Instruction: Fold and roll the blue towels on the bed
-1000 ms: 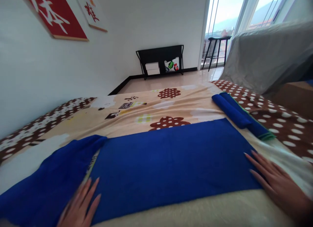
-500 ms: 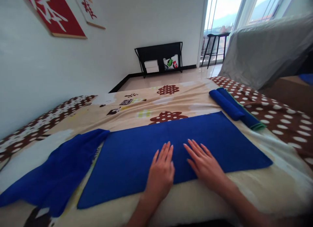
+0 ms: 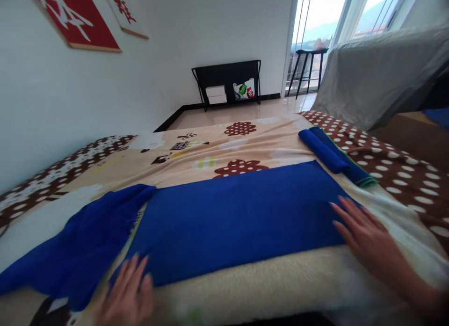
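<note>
A flat blue towel [image 3: 231, 218] lies spread on a patterned blanket. My left hand [image 3: 128, 288], slightly blurred, is at its near left corner, fingers stretched over the cloth. My right hand [image 3: 365, 237] rests flat with fingers spread at the towel's right edge and hides the near right corner. Neither hand grips anything. To the left lies a crumpled blue cloth [image 3: 87, 237]. Beyond the right end are a rolled blue towel [image 3: 322, 150] and, against it, a folded blue cloth with green edging [image 3: 361, 176].
The blanket [image 3: 182, 169] covers the bed, with brown polka-dot borders at both sides. Farther off stand a black rack [image 3: 226, 73] by the wall, a dark stool [image 3: 310, 52] near the window and a plastic-covered piece of furniture [image 3: 379, 73]. A brown box [image 3: 417, 134] is at the right.
My hands have moved apart from the towel's middle: the left toward the near left corner, the right to the right edge. The cloths lie as before.
</note>
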{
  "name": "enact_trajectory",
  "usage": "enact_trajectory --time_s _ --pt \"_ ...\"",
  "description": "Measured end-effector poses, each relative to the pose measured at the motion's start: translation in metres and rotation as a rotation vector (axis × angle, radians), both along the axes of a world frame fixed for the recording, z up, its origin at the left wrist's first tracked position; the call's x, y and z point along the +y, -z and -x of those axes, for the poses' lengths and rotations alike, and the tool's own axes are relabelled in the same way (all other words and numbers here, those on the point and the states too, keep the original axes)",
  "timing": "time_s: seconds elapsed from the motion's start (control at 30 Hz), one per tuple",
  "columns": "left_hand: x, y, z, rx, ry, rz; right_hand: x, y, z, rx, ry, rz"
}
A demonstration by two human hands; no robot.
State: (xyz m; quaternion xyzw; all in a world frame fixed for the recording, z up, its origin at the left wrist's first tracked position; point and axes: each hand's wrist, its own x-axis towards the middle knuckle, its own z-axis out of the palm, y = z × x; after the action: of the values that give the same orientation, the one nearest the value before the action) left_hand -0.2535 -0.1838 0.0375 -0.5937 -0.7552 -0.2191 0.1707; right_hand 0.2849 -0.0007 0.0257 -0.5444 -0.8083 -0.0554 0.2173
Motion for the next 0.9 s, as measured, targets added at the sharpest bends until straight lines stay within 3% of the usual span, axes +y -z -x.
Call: enact_trajectory --time_s 0.1,0.17,0.23,0.27,0.3,0.37,0.53,0.63,0.7,0.8,0.9 --pt "0.1 -0.029 -0.075 -0.064 0.261 0.187 0.033 -0.039 0.12 -0.018 -0.335 0.126" --pt "0.171 -0.036 -0.12 -0.052 0.409 0.339 0.053 -0.052 0.194 -0.034 -0.435 0.128" --pt "0.226 -0.032 -0.142 -0.041 0.427 0.366 0.075 -0.051 0.238 -0.038 -0.453 0.121" --pt "0.244 -0.028 -0.141 -0.036 0.418 0.368 0.087 -0.048 0.245 -0.04 -0.449 0.121" --pt "0.255 -0.023 -0.132 -0.033 0.406 0.374 0.1 -0.043 0.241 -0.044 -0.441 0.127" --pt "0.259 -0.014 -0.092 -0.03 0.363 0.393 0.129 -0.032 0.206 -0.054 -0.41 0.148" --pt "0.218 -0.006 0.055 -0.058 0.073 0.411 0.194 -0.003 0.057 -0.053 -0.2 0.207" --pt "0.201 0.0 0.109 -0.06 -0.064 0.404 0.216 0.013 0.008 -0.037 -0.096 0.211" --pt "0.201 0.003 0.123 -0.05 -0.1 0.404 0.224 0.02 0.002 -0.022 -0.061 0.2" --pt "0.204 0.001 0.12 -0.021 -0.102 0.398 0.222 0.02 0.01 0.007 -0.018 0.154" --pt "0.179 0.0 0.104 0.021 -0.071 0.367 0.189 0.015 0.009 0.021 -0.019 0.107"
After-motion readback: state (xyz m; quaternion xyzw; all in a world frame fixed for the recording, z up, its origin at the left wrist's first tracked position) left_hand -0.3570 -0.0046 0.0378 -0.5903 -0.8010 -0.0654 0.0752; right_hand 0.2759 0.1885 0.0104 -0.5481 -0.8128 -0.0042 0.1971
